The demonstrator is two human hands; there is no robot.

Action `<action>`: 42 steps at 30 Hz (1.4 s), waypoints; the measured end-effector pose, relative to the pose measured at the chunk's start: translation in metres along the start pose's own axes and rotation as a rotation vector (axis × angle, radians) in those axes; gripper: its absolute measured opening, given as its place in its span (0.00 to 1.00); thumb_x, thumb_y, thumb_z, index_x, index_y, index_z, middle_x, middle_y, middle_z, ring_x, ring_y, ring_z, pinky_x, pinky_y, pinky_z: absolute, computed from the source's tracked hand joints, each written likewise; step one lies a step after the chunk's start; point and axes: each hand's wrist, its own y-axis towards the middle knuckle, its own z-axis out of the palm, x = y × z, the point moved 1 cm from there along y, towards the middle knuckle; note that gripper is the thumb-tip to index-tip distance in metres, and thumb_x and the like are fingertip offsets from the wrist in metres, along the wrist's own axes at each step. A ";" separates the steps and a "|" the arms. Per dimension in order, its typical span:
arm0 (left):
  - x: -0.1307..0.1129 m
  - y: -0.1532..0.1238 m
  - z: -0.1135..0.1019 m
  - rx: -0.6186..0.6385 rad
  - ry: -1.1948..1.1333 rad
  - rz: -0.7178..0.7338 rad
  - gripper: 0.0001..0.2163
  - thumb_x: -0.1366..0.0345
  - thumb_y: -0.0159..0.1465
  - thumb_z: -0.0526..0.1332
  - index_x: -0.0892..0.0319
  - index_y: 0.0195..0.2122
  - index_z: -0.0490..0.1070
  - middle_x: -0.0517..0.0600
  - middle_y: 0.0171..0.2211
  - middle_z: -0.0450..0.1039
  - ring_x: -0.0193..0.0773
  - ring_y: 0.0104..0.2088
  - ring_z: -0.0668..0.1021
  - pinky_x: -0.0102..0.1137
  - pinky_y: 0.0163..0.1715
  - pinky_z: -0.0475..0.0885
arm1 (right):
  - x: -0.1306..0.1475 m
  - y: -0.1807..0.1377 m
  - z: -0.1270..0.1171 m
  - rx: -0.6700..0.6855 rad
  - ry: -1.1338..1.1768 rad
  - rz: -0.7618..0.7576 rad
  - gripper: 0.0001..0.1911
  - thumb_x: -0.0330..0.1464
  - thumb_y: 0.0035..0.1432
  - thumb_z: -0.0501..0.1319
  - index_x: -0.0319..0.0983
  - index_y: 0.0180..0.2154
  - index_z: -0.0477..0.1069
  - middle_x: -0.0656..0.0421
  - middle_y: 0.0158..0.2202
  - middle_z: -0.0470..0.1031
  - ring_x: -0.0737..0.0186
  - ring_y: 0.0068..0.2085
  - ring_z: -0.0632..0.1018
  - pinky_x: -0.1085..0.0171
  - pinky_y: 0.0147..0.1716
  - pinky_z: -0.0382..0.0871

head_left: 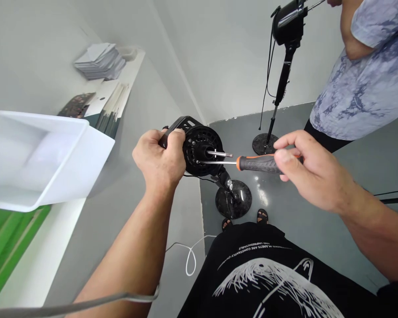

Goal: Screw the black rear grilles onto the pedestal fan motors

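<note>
- A grey floor (318, 229) fills the lower scene, and everything below is placed from the black fan motor head (199, 150) at the centre.
- A second person in a pale blue patterned shirt (364, 88) stands to the upper right of the motor head, beside another black fan on a pole (285, 75) with a round base.
- A white plastic tub (36, 159) sits well to the left of the motor head, with stacked papers (99, 59) on a ledge above it.
- The motor head stands on its own stand, whose round black base (234, 198) lies just below it on the floor.
- The left hand (157, 159) is wrapped tightly around the rear of the motor head, fingers curled over its top.
- The right hand (305, 168), to the right, pinches the black and orange handle of a screwdriver (252, 163); its tip touches the motor head's front, just under the steel shaft (220, 154).
</note>
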 end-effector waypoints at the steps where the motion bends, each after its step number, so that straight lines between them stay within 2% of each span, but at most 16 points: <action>1: 0.000 0.000 0.000 0.002 -0.002 -0.002 0.12 0.52 0.51 0.61 0.52 0.20 0.64 0.43 0.19 0.57 0.37 0.25 0.63 0.39 0.29 0.59 | -0.001 -0.003 0.000 0.011 0.013 -0.025 0.20 0.46 0.70 0.63 0.39 0.54 0.68 0.56 0.35 0.80 0.59 0.29 0.82 0.61 0.23 0.77; 4: 0.001 0.001 0.000 0.001 -0.016 -0.001 0.12 0.52 0.51 0.61 0.52 0.20 0.64 0.43 0.19 0.57 0.37 0.25 0.63 0.39 0.28 0.58 | 0.005 -0.013 0.002 -0.018 0.029 -0.293 0.32 0.29 0.61 0.67 0.42 0.64 0.60 0.47 0.60 0.73 0.52 0.52 0.84 0.57 0.40 0.86; 5: 0.001 0.001 0.000 0.000 -0.019 0.004 0.12 0.52 0.51 0.61 0.52 0.20 0.64 0.43 0.19 0.56 0.37 0.25 0.62 0.39 0.28 0.58 | 0.009 -0.015 0.002 -0.019 0.041 -0.383 0.31 0.25 0.61 0.66 0.43 0.62 0.61 0.48 0.61 0.72 0.53 0.56 0.82 0.57 0.45 0.86; 7: 0.001 0.002 0.001 -0.001 -0.024 0.009 0.12 0.52 0.51 0.61 0.52 0.20 0.64 0.43 0.19 0.55 0.37 0.25 0.62 0.39 0.28 0.57 | 0.015 -0.016 0.003 -0.006 0.043 -0.460 0.21 0.24 0.63 0.65 0.42 0.55 0.66 0.53 0.54 0.76 0.58 0.52 0.83 0.61 0.45 0.86; 10: 0.003 0.003 0.002 -0.015 -0.024 0.007 0.12 0.52 0.51 0.61 0.52 0.20 0.63 0.42 0.19 0.54 0.37 0.25 0.61 0.39 0.28 0.57 | 0.015 -0.006 0.003 -0.056 -0.044 -0.286 0.11 0.33 0.68 0.65 0.40 0.51 0.69 0.55 0.42 0.81 0.59 0.38 0.84 0.61 0.33 0.83; 14: 0.004 0.003 0.003 -0.017 -0.022 0.006 0.12 0.53 0.51 0.62 0.52 0.20 0.63 0.42 0.19 0.54 0.37 0.24 0.62 0.40 0.28 0.58 | 0.005 0.002 0.003 -0.027 0.011 0.055 0.21 0.49 0.72 0.58 0.38 0.51 0.68 0.57 0.31 0.79 0.59 0.27 0.80 0.61 0.22 0.76; 16: 0.002 0.002 0.002 -0.011 -0.021 0.012 0.11 0.53 0.52 0.61 0.52 0.20 0.63 0.42 0.18 0.54 0.37 0.25 0.62 0.40 0.28 0.58 | 0.005 -0.001 0.003 0.001 0.076 0.066 0.25 0.49 0.67 0.63 0.39 0.55 0.66 0.53 0.40 0.80 0.56 0.36 0.83 0.60 0.26 0.79; 18: 0.001 0.001 0.001 -0.001 -0.012 0.024 0.11 0.53 0.52 0.61 0.52 0.20 0.63 0.43 0.19 0.55 0.37 0.25 0.62 0.40 0.29 0.58 | 0.007 -0.007 0.003 -0.028 0.085 -0.051 0.26 0.40 0.62 0.67 0.41 0.57 0.63 0.48 0.55 0.76 0.51 0.52 0.82 0.59 0.34 0.83; 20: 0.000 0.001 0.001 0.003 -0.007 0.025 0.12 0.53 0.52 0.61 0.52 0.20 0.62 0.43 0.19 0.55 0.37 0.26 0.63 0.40 0.29 0.58 | 0.011 -0.011 0.002 -0.042 0.057 -0.207 0.20 0.31 0.60 0.65 0.43 0.53 0.64 0.47 0.61 0.69 0.50 0.61 0.78 0.59 0.39 0.83; 24: 0.003 0.002 0.001 -0.008 -0.015 0.003 0.12 0.54 0.53 0.63 0.52 0.20 0.63 0.43 0.20 0.56 0.37 0.25 0.63 0.40 0.29 0.58 | 0.014 -0.009 0.002 -0.023 0.022 -0.356 0.14 0.26 0.63 0.64 0.44 0.47 0.64 0.54 0.50 0.77 0.56 0.53 0.82 0.58 0.45 0.83; 28: 0.004 0.003 0.003 -0.018 -0.027 0.012 0.12 0.53 0.52 0.62 0.53 0.21 0.64 0.43 0.20 0.57 0.37 0.26 0.64 0.40 0.30 0.60 | 0.013 -0.002 0.002 -0.137 -0.062 -0.162 0.08 0.39 0.71 0.62 0.42 0.45 0.67 0.57 0.37 0.80 0.59 0.34 0.83 0.60 0.31 0.80; 31: 0.003 0.003 0.002 -0.012 -0.024 -0.004 0.11 0.54 0.52 0.63 0.53 0.21 0.64 0.43 0.20 0.57 0.37 0.25 0.64 0.41 0.29 0.59 | 0.009 -0.004 0.001 -0.078 -0.056 -0.021 0.17 0.48 0.73 0.59 0.40 0.48 0.68 0.57 0.32 0.79 0.60 0.27 0.80 0.61 0.21 0.75; 34: 0.003 0.003 0.002 -0.014 -0.026 -0.015 0.11 0.54 0.52 0.63 0.52 0.21 0.64 0.42 0.20 0.55 0.37 0.25 0.62 0.41 0.28 0.58 | 0.006 -0.008 0.001 -0.006 -0.019 -0.148 0.25 0.38 0.67 0.65 0.39 0.61 0.62 0.49 0.49 0.80 0.57 0.39 0.83 0.60 0.29 0.81; 37: 0.003 0.003 0.003 -0.015 -0.033 -0.001 0.11 0.54 0.52 0.63 0.52 0.21 0.63 0.42 0.19 0.55 0.37 0.25 0.62 0.41 0.28 0.58 | 0.007 -0.009 0.003 -0.055 -0.043 -0.386 0.21 0.27 0.63 0.65 0.43 0.56 0.65 0.50 0.55 0.77 0.54 0.51 0.82 0.57 0.41 0.84; 39: 0.003 0.002 0.004 -0.014 -0.025 0.010 0.12 0.55 0.53 0.63 0.52 0.21 0.63 0.42 0.19 0.55 0.37 0.25 0.62 0.41 0.28 0.57 | 0.009 -0.006 0.004 -0.083 -0.071 -0.381 0.12 0.30 0.66 0.65 0.43 0.49 0.67 0.55 0.44 0.79 0.57 0.43 0.83 0.59 0.36 0.83; 42: 0.002 0.002 0.003 -0.015 -0.015 0.013 0.11 0.55 0.53 0.62 0.52 0.21 0.63 0.42 0.19 0.54 0.37 0.25 0.61 0.40 0.28 0.57 | 0.010 0.000 0.003 -0.084 -0.049 -0.122 0.12 0.42 0.71 0.63 0.41 0.43 0.67 0.59 0.30 0.75 0.63 0.26 0.77 0.63 0.22 0.73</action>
